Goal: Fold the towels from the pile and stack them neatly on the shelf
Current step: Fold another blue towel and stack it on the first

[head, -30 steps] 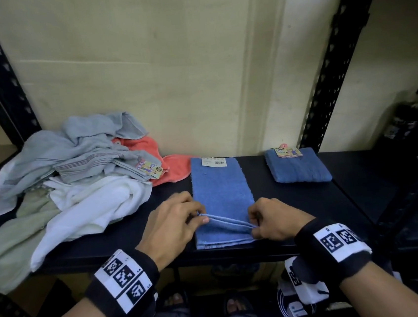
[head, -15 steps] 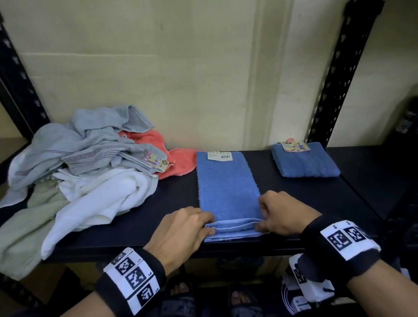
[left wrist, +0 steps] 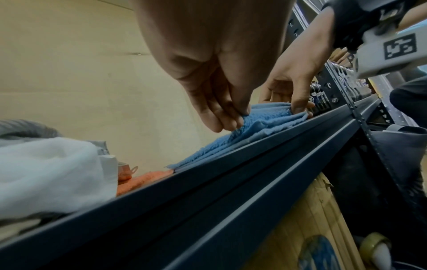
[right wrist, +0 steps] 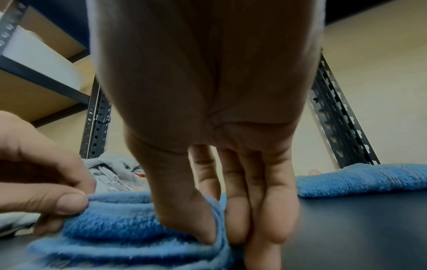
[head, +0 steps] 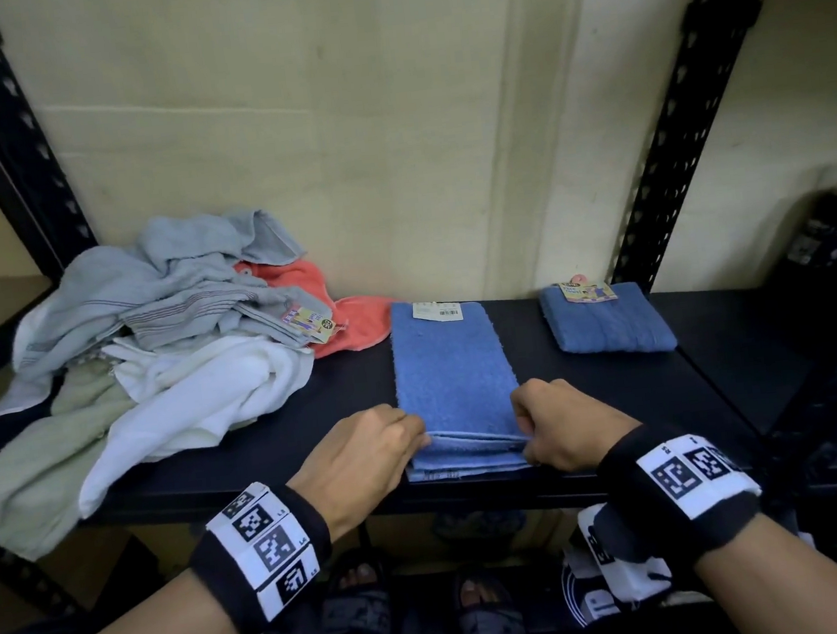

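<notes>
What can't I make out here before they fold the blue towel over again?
- Head view: left hand and right hand hide their own fingertips on the blue towel.
- Head view: tag print is too small to read.
- Pile: towel count hidden by overlap.

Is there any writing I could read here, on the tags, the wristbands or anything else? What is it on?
White tag on the long blue towel: barcode and print, too small to read.
Colourful tag on the folded blue towel: too blurred.
Colourful tag on the grey towel: too blurred.
Left wristband: square codes, small marks unreadable.
Right wristband: the same.
Nothing can be read for sure.
</notes>
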